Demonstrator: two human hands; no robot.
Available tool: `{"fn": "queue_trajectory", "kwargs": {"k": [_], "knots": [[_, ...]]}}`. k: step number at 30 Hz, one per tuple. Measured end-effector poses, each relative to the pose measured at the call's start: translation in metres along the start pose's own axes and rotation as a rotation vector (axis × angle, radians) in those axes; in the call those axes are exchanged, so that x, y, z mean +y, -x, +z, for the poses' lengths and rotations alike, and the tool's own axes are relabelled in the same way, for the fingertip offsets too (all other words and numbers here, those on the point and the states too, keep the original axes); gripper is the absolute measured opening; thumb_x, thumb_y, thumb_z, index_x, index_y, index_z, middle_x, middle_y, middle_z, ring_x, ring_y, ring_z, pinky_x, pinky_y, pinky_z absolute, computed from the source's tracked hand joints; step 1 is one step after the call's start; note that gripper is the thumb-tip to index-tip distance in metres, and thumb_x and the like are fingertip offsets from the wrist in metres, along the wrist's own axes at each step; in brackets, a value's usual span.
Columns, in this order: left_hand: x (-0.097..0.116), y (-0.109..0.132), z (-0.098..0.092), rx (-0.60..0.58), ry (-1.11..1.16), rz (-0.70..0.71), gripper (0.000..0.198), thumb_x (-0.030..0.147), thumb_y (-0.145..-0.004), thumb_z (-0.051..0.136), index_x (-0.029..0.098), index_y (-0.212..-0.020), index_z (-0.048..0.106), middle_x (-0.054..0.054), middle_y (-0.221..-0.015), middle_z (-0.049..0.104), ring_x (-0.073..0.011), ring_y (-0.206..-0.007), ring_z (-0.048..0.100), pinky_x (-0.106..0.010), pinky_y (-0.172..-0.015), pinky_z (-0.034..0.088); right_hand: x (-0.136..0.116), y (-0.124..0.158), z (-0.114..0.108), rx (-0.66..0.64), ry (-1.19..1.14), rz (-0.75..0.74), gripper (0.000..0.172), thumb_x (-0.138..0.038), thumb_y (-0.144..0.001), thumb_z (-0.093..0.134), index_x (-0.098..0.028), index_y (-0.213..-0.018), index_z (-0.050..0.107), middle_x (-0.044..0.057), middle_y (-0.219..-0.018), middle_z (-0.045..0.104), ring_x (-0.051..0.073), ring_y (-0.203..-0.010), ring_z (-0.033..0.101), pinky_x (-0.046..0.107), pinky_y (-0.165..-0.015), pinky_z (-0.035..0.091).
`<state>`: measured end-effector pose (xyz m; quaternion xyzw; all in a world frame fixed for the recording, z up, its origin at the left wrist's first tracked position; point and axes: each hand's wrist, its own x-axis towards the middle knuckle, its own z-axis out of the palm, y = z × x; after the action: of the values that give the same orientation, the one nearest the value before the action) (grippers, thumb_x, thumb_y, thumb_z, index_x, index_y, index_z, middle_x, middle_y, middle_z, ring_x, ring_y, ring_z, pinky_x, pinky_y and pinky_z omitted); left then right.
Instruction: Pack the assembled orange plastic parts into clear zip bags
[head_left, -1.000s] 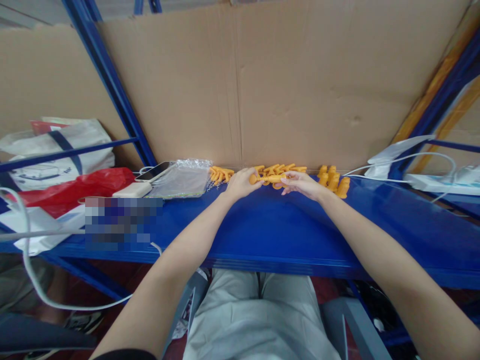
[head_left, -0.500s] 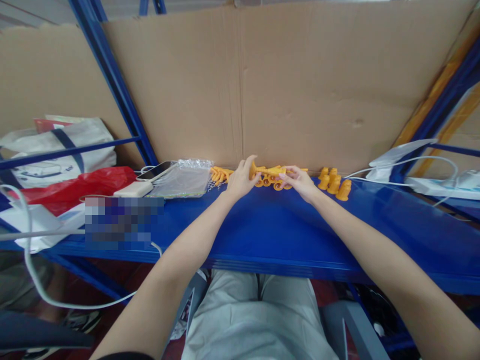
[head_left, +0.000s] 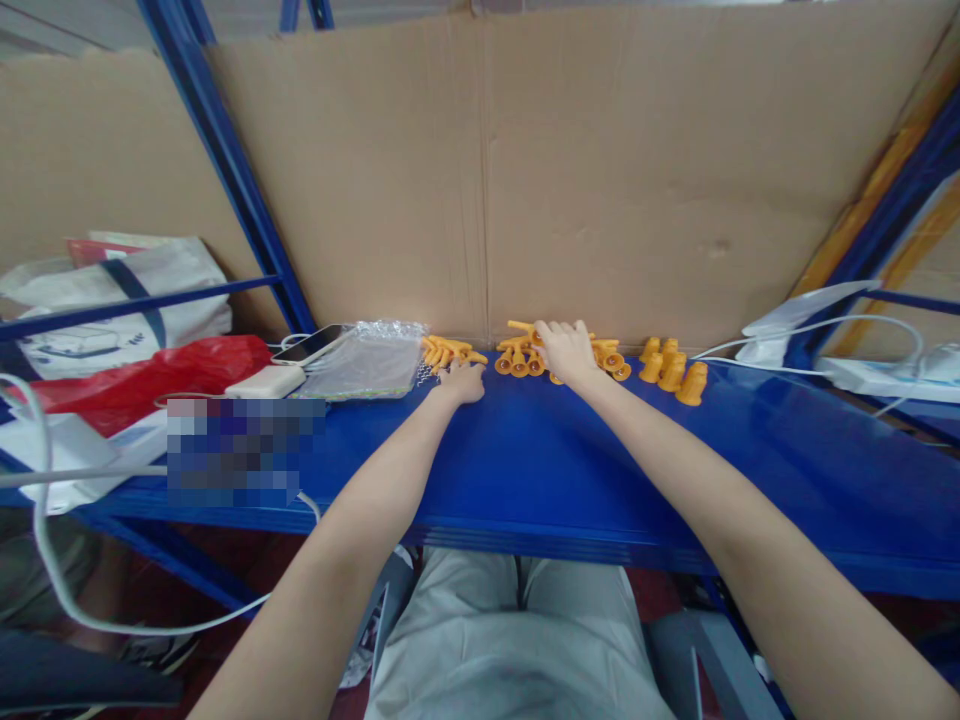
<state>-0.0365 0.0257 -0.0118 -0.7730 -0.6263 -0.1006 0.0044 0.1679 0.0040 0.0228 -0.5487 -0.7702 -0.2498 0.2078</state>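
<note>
Three groups of small orange plastic parts lie along the back of the blue shelf (head_left: 525,450), against the cardboard wall. My left hand (head_left: 461,381) rests at the near edge of the left group (head_left: 444,350), fingers curled down onto the parts; what they pinch is hidden. My right hand (head_left: 566,350) lies over the middle group (head_left: 519,361), fingers stretched out towards the cardboard, nothing gripped that I can see. The right group of cone-shaped parts (head_left: 673,368) stands untouched beside my right wrist.
A clear plastic bag (head_left: 367,358), a phone (head_left: 309,343) and a white power bank (head_left: 264,380) lie left of the parts. Red (head_left: 142,372) and white bags fill the far left. White cables and a power strip (head_left: 870,368) sit at the right.
Both hands held one long orange part above the shelf. It now lies with the middle group; my right hand has flattened over it and my left hand has dropped leftwards to the left group.
</note>
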Motion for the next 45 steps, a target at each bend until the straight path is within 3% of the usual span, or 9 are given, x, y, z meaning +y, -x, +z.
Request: {"fn": "queue_trajectory", "kwargs": {"k": [13,19,22,28,32,35,38,42,45], "knots": [[0.001,-0.001,-0.004,0.032,-0.007,0.001,0.040,0.015,-0.077,0.055,0.027,-0.111,0.073,-0.012,-0.131,0.066,-0.0402,-0.135,0.046,-0.068,-0.106,0.037,-0.019,-0.006,0.011,-0.163,0.042,0.049,0.037,-0.015,-0.096,0.041,-0.014,-0.126,0.063,0.022,-0.114,0.071,0.033,-0.111,0.061,0.050,-0.095,0.035],[-0.003,-0.002,0.000,0.145,-0.019,0.004,0.043,0.017,-0.081,0.053,0.025,-0.120,0.068,-0.014,-0.131,0.063,-0.0378,-0.127,0.054,-0.060,-0.105,0.041,-0.019,-0.001,0.011,-0.238,-0.033,0.047,0.043,-0.018,-0.096,0.045,-0.014,-0.137,0.057,0.022,-0.126,0.066,0.035,-0.123,0.057,0.057,-0.105,0.031],[-0.004,0.000,0.000,0.156,-0.030,-0.013,0.048,0.017,-0.085,0.049,0.026,-0.130,0.062,-0.013,-0.137,0.059,-0.0350,-0.133,0.049,-0.057,-0.109,0.040,-0.021,0.001,0.009,-0.272,-0.042,0.069,0.051,-0.014,-0.097,0.037,-0.014,-0.146,0.049,0.021,-0.132,0.064,0.034,-0.129,0.054,0.060,-0.110,0.026],[-0.001,0.004,-0.007,-0.037,-0.056,-0.072,0.051,0.022,-0.094,0.043,0.029,-0.144,0.050,-0.006,-0.162,0.035,-0.0313,-0.151,0.024,-0.060,-0.119,0.026,-0.020,0.012,-0.009,-0.251,-0.055,0.066,0.061,-0.017,-0.093,0.041,-0.012,-0.154,0.038,0.019,-0.146,0.054,0.034,-0.134,0.049,0.060,-0.112,0.027],[0.001,0.005,-0.007,-0.031,-0.057,-0.081,0.050,0.022,-0.095,0.041,0.029,-0.143,0.051,-0.005,-0.162,0.035,-0.0327,-0.151,0.024,-0.062,-0.119,0.023,-0.001,0.028,-0.028,-0.152,-0.088,0.060,0.058,-0.023,-0.093,0.043,-0.013,-0.150,0.044,0.018,-0.147,0.053,0.035,-0.133,0.049,0.061,-0.111,0.027],[0.000,0.004,-0.006,0.023,-0.042,-0.087,0.052,0.017,-0.093,0.042,0.027,-0.143,0.051,-0.009,-0.157,0.041,-0.0330,-0.147,0.033,-0.060,-0.116,0.030,0.027,0.041,-0.038,-0.070,-0.118,0.110,0.054,-0.029,-0.094,0.043,-0.016,-0.146,0.049,0.017,-0.145,0.056,0.035,-0.132,0.050,0.061,-0.108,0.032],[-0.003,0.002,-0.004,0.077,-0.035,-0.095,0.050,0.013,-0.090,0.044,0.024,-0.138,0.057,-0.012,-0.149,0.049,-0.0322,-0.141,0.042,-0.053,-0.113,0.038,0.061,0.051,-0.043,-0.018,-0.126,0.263,0.053,-0.034,-0.093,0.045,-0.017,-0.143,0.052,0.018,-0.142,0.057,0.036,-0.130,0.052,0.058,-0.104,0.038],[-0.009,-0.003,0.000,0.190,-0.009,-0.098,0.046,0.008,-0.086,0.048,0.019,-0.127,0.065,-0.013,-0.135,0.058,-0.0297,-0.128,0.055,-0.042,-0.109,0.043,0.100,0.059,-0.045,-0.064,-0.091,0.507,0.051,-0.035,-0.092,0.048,-0.019,-0.140,0.054,0.018,-0.138,0.060,0.036,-0.126,0.055,0.054,-0.099,0.044],[-0.013,-0.006,0.001,0.298,0.026,-0.093,0.044,0.004,-0.084,0.049,0.019,-0.119,0.070,-0.013,-0.126,0.063,-0.0286,-0.118,0.061,-0.037,-0.104,0.046,0.118,0.062,-0.045,-0.081,-0.064,0.593,0.048,-0.035,-0.092,0.047,-0.019,-0.136,0.058,0.018,-0.134,0.062,0.036,-0.122,0.057,0.055,-0.099,0.043]]}}
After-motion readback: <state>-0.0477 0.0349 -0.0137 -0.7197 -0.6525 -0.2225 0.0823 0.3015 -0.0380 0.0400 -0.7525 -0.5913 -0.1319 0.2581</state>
